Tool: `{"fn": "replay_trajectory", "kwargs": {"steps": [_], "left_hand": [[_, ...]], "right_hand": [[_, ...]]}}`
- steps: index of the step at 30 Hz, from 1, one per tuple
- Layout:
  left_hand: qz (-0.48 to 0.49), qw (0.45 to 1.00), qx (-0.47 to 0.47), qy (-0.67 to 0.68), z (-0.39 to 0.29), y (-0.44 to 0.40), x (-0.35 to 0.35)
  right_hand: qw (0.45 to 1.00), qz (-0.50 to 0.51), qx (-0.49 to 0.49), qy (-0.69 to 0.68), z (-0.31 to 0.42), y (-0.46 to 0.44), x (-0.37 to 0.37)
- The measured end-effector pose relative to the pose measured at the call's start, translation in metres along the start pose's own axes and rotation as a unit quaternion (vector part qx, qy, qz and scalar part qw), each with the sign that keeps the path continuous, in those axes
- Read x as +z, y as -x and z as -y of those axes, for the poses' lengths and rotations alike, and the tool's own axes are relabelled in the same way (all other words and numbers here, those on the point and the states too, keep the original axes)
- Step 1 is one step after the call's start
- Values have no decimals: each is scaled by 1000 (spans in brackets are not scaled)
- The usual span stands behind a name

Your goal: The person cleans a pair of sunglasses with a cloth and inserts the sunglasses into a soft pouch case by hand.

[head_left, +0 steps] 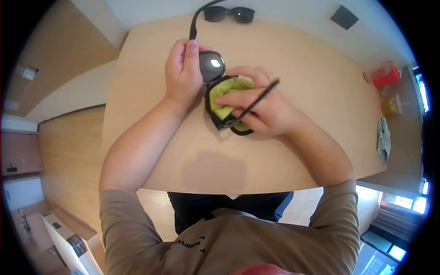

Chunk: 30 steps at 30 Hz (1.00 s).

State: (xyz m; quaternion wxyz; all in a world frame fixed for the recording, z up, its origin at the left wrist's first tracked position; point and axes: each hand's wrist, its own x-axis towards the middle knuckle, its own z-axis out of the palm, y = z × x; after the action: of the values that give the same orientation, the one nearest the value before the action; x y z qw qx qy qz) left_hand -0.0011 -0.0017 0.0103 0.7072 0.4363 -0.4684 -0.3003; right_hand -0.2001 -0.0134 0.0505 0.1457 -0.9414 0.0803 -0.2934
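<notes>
Our left hand (183, 68) pinches 1 pair of sunglasses (211, 64); our right hand (268, 103), fingers bent, presses 1 green cloth (221, 87); 1 more pair (229, 14) lies beyond. Shirt lettering (189, 244): partly unclear.

- A dark square (344, 17) sits on the white wall (293, 11).
- A red item (386, 74), perhaps a packet, is at right.
- A folded pale cloth (384, 141) lies by the table's (316, 68) right edge.

one lens hidden by green cloth (225, 87), upper temple (193, 28) cropped
</notes>
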Motion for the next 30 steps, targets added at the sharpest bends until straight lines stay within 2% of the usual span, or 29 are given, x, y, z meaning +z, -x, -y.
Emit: {"fn": "replay_trajectory", "kwargs": {"steps": [1, 5, 8, 9, 11, 13, 14, 17, 21, 23, 25, 27, 30], "left_hand": [[4, 1000, -6, 6, -2, 2, 1], [-18, 1000, -9, 16, 3, 1, 0], [-22, 1000, 7, -17, 0, -1, 0], [-24, 1000, 6, -10, 1, -2, 0], [-32, 999, 7, 4, 4, -4, -1], [-43, 998, -15, 41, 11, -7, -3], [-49, 997, -26, 61, 15, -8, -4], [-81, 996, -29, 31, 13, -9, -6], [-112, 991, -58, 44, 15, -13, -9], [-121, 989, -69, 51, 21, -15, -13], [-126, 989, -69, 33, 16, -14, -11], [-137, 987, -76, 21, 10, -12, -9], [-149, 985, -84, 19, 8, -15, -7]], "right_hand": [[999, 38, -10, -25, -1, 2, 3], [994, 7, -8, -109, -6, 4, -5], [959, -61, 103, -255, -20, 18, 3], [912, -147, 178, -340, -22, 16, 2], [758, -305, 314, -484, -28, 11, -3], [682, -411, 237, -557, -58, 10, -15], [646, -478, 268, -532, -63, 8, -21], [620, -426, 214, -623, -39, -1, -44], [633, -223, 198, -715, -27, 13, -26], [690, -90, 261, -669, -15, 6, -21], [737, -26, 319, -596, -11, 4, -17], [792, -56, 263, -548, -3, 3, -10], [865, -39, 295, -403, 5, 1, -7]]}}
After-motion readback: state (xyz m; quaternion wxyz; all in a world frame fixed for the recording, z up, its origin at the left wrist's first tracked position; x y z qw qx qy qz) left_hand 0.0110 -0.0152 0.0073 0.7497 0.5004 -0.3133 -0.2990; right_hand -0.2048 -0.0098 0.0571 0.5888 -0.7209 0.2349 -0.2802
